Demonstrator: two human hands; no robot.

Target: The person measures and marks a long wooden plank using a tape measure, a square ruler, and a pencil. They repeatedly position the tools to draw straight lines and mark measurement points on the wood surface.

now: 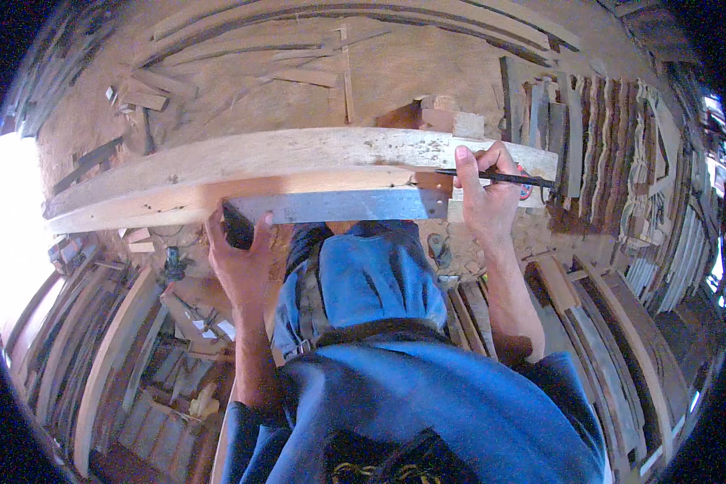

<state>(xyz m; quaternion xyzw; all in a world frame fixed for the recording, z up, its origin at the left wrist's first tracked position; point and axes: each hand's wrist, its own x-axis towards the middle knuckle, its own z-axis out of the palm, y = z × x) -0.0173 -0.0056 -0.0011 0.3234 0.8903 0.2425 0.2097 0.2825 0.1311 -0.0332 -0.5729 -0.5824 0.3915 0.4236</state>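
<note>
A long pale timber beam (298, 149) lies crosswise in front of me. My left hand (238, 250) grips the dark stock of what looks like a try square (355, 206), thumb on one side and fingers on the other. Its broad bluish metal blade stretches rightward along the beam's near side. Near the beam's right end, my right hand (488, 189) pinches a slim dark pencil (504, 177) whose tip points left, just above the blade's right end. Partly hidden behind that hand is a small round red and blue object (526, 187).
Short wood blocks (452, 121) sit beyond the beam. Loose offcuts (306, 77) and strips lie on the brown ground. Wavy-edged boards (609, 149) line the far right. Stacked planks (113, 363) stand near left, more boards (605, 347) near right.
</note>
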